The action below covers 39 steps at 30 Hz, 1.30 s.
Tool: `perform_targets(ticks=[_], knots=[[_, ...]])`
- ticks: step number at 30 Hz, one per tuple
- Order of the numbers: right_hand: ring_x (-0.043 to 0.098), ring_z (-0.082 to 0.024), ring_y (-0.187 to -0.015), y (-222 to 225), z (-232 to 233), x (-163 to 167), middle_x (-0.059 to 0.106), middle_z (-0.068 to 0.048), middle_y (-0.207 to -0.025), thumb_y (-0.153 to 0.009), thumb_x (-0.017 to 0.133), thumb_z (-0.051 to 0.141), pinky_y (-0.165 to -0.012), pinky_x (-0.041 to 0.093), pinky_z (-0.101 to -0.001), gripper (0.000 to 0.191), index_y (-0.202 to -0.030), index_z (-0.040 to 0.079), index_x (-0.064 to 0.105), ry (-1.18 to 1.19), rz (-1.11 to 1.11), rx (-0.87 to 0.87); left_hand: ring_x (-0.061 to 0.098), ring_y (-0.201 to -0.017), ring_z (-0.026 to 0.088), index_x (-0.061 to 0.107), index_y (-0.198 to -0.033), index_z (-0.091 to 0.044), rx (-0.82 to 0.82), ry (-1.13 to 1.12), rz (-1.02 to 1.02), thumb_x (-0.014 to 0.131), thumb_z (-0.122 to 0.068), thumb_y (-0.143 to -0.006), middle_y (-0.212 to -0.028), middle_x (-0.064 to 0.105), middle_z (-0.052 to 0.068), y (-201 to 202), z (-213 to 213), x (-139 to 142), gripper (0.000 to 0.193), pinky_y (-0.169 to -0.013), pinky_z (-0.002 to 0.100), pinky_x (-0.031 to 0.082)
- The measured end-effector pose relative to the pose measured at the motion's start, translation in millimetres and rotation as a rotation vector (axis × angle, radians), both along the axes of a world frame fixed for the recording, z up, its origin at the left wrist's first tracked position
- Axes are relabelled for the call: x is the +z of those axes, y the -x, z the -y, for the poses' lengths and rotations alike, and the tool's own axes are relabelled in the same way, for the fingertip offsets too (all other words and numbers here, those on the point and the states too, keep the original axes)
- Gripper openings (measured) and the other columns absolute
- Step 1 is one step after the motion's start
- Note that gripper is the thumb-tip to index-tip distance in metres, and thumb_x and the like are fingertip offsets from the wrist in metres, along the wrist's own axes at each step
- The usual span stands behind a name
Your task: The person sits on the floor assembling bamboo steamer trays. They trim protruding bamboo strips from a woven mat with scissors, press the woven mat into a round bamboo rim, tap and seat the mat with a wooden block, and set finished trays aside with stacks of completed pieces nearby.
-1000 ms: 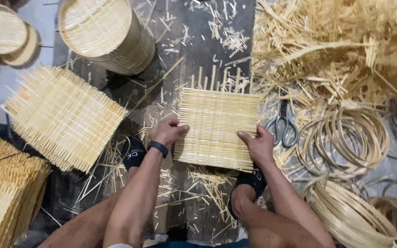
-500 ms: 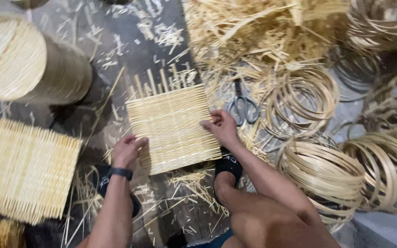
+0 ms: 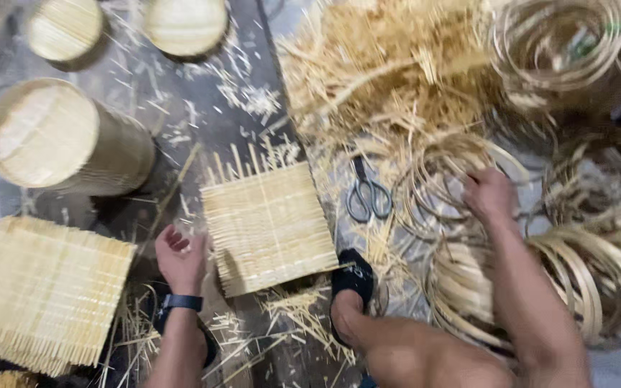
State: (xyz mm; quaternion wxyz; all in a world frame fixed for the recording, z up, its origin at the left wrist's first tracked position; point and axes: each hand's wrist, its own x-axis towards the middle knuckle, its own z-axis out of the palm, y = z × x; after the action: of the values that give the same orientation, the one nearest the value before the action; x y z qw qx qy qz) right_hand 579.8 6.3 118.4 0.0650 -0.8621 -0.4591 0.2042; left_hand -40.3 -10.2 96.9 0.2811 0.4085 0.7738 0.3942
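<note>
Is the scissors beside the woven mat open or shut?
Shut. The scissors lie flat on the floor between the woven bamboo mat and the bamboo hoops, blades together, pointing away, handle loops side by side.

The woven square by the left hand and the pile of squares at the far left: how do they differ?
The woven square is a single sheet; the pile of squares is several stacked. The single one lies on the dark mat beside the left hand and a foot; the pile sits apart, untouched. The pile looks larger. Both are pale woven strips with fringed edges.
</note>
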Motion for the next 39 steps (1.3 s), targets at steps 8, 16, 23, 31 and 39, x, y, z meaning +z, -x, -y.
perform_targets(ticks=[8, 16, 23, 31, 39], knots=[[0.069, -0.023, -0.084, 85, 8, 198, 0.073, -0.009, -0.095, -0.096, 0.064, 0.015, -0.074, 0.059, -0.0384, 0.019, -0.112, 0.009, 0.075, -0.201, -0.37, 0.575, 0.062, -0.126, 0.027, 0.069, -0.131, -0.011, -0.772, -0.757, 0.055, 0.074, -0.021, -0.096, -0.135, 0.069, 0.012, -187, -14, 149, 0.036, -0.111, 0.042, 0.049], [0.067, -0.018, -0.078, 223, 7, 268, 0.07, -0.007, -0.093, -0.087, 0.075, 0.02, -0.065, 0.056, -0.03, 0.015, -0.097, 0.009, 0.074, -0.809, -0.068, 1.228, 0.062, -0.069, 0.009, 0.074, -0.102, -0.002, -0.546, -0.082, 1.006, 0.076, -0.024, -0.094, -0.082, 0.07, 0.005, -187, 23, 207, 0.024, -0.058, 0.026, 0.05], [0.062, -0.017, -0.071, 291, 16, 239, 0.063, -0.004, -0.078, -0.083, 0.074, 0.009, -0.055, 0.052, -0.0308, 0.009, -0.09, 0.004, 0.071, -0.874, -0.013, 1.563, 0.031, -0.042, 0.007, 0.041, -0.06, -0.021, -0.523, 0.479, 1.237, 0.037, -0.08, -0.094, -0.052, 0.035, -0.008, -150, 22, 214, 0.068, -0.037, 0.025, 0.02], [0.063, -0.018, -0.07, 315, 24, 231, 0.061, -0.005, -0.075, -0.089, 0.07, 0.013, -0.053, 0.053, -0.034, 0.008, -0.084, 0.006, 0.07, -0.605, 0.032, 1.355, 0.024, -0.041, 0.006, 0.039, -0.065, -0.02, -0.386, 0.421, 1.277, 0.039, -0.079, -0.094, -0.053, 0.027, -0.01, -149, 27, 190, 0.066, -0.039, 0.025, 0.015], [0.07, -0.023, -0.085, 260, -25, 207, 0.071, -0.009, -0.087, -0.096, 0.053, 0.041, -0.076, 0.063, -0.033, 0.045, -0.112, 0.002, 0.069, -0.257, -1.355, 0.082, 0.046, -0.064, 0.01, 0.065, -0.103, -0.005, -0.083, -0.407, 1.62, 0.059, -0.039, -0.106, -0.072, 0.05, -0.001, -82, -10, 164, 0.035, -0.06, 0.029, 0.04]])
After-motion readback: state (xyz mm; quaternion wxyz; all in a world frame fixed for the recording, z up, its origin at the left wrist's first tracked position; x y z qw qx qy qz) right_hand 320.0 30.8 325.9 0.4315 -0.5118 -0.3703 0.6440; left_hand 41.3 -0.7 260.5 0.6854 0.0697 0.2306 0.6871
